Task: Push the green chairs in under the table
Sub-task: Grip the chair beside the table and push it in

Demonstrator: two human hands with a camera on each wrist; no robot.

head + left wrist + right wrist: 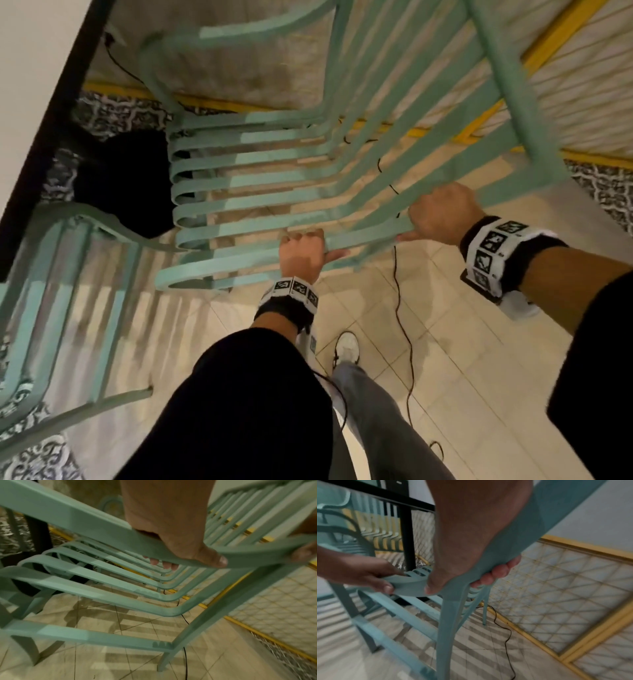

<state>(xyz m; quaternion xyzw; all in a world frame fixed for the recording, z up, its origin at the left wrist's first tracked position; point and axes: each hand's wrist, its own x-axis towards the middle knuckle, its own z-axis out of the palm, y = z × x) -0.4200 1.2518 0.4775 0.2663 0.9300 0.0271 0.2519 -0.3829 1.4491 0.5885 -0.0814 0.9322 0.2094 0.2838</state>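
Note:
A green slatted chair (257,202) stands in front of me, its seat facing the white table with a black edge (44,113) at the left. My left hand (301,250) grips the top rail of the chair's back (370,233), fingers curled over it. My right hand (442,216) grips the same rail at its right corner. In the left wrist view my left hand (171,540) wraps the rail (102,524). In the right wrist view my right hand (471,561) holds the corner, thumb on top. A second green chair (68,291) sits at the lower left beside the table.
A black cable (404,325) runs across the tiled floor below the chair. A yellow-framed lattice panel (565,85) lies behind the chair to the right. A dark shape (126,178) sits under the table. My white shoe (347,346) is on the tiles behind the chair.

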